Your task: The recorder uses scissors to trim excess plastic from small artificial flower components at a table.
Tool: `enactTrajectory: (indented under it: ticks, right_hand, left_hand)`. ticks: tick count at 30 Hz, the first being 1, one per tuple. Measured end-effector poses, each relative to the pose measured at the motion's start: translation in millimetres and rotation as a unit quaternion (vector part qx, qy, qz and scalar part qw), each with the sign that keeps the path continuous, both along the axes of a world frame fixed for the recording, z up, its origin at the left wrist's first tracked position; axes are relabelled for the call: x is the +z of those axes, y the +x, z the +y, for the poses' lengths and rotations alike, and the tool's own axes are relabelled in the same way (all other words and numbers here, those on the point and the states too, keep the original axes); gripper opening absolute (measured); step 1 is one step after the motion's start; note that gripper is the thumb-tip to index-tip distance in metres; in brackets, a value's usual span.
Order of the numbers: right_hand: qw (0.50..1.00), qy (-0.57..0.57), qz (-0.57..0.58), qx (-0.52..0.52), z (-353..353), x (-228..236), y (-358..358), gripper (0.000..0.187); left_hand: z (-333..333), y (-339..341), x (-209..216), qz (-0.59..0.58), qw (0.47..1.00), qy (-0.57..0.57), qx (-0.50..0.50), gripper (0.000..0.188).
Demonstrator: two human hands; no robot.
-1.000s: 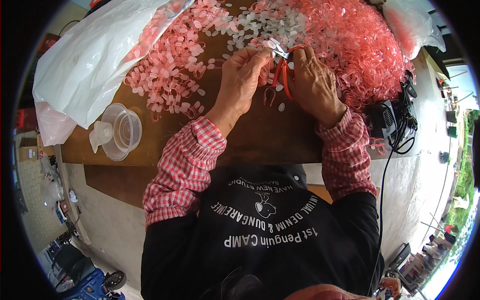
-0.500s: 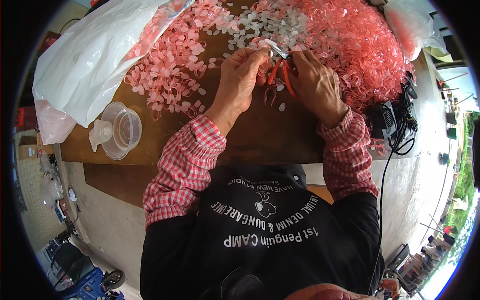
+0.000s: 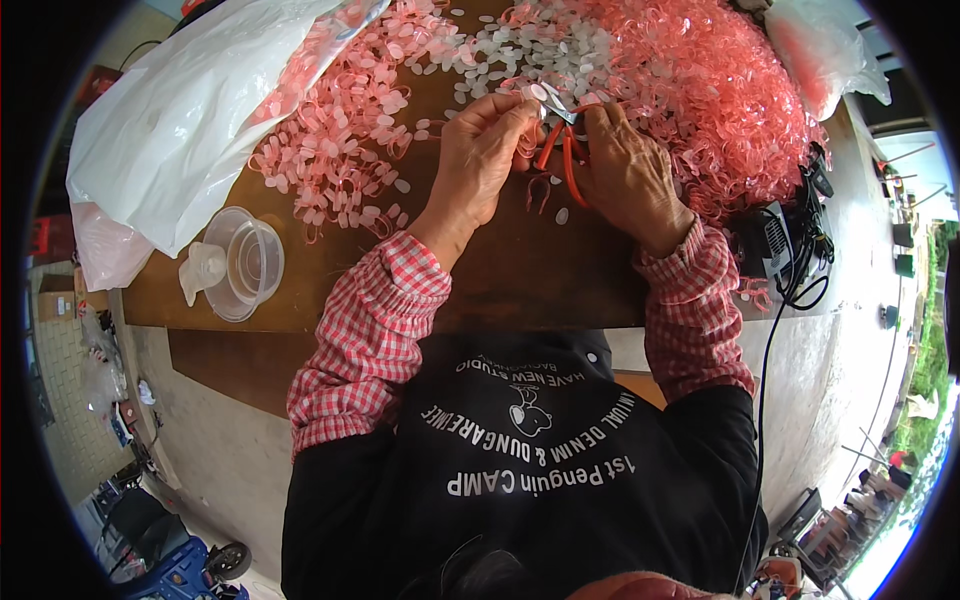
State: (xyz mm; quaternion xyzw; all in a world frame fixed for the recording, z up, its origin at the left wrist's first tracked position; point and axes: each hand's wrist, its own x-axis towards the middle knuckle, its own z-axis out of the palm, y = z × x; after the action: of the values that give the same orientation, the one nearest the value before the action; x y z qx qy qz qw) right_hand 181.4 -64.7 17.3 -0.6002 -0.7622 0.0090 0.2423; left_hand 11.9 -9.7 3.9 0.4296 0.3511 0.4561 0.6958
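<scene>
Head: right hand (image 3: 630,172) curled round scissors (image 3: 570,118); left hand (image 3: 474,158) pinches pink piece (image 3: 536,92).

The scene is viewed steeply downward by a head-worn, wide fisheye camera; the tabletop (image 3: 560,285), left hand (image 3: 475,160) and right hand (image 3: 630,170) are seen from near above, with the torso (image 3: 560,450) framed below them.

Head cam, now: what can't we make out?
All head view:
Fingertip contact of left hand on small piece: hidden by its own fingers.
Palm of right hand around red-handled cutters: hidden by its back.
Blade-to-piece contact: too small.
Pink heap, far end: cut by top edge.
</scene>
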Motion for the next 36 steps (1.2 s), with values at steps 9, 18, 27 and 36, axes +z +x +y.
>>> enactTrajectory:
  ticks: [9, 18, 27, 36]
  right_hand:
    - [0.999, 0.011, -0.038, -0.028, 1.8, -2.9, -3.7, 0.033]
    - [0.999, 0.027, -0.033, -0.025, 0.8, 0.5, -3.6, 0.031]
    - [0.993, 0.094, -0.072, -0.009, 2.8, 4.6, -1.1, 0.022]
    - [0.995, 0.082, -0.065, -0.01, 3.1, 5.8, -2.8, 0.02]
  left_hand:
    - [4.5, -4.5, -7.1, 0.078, 0.989, 0.125, -0.027, 0.014]
    - [1.7, -3.4, 1.3, 0.064, 0.987, 0.146, -0.025, 0.012]
    - [2.0, -3.4, -2.7, 0.077, 0.982, 0.171, -0.031, 0.012]
    - [4.2, -5.5, -1.8, 0.094, 0.981, 0.164, -0.03, 0.013]
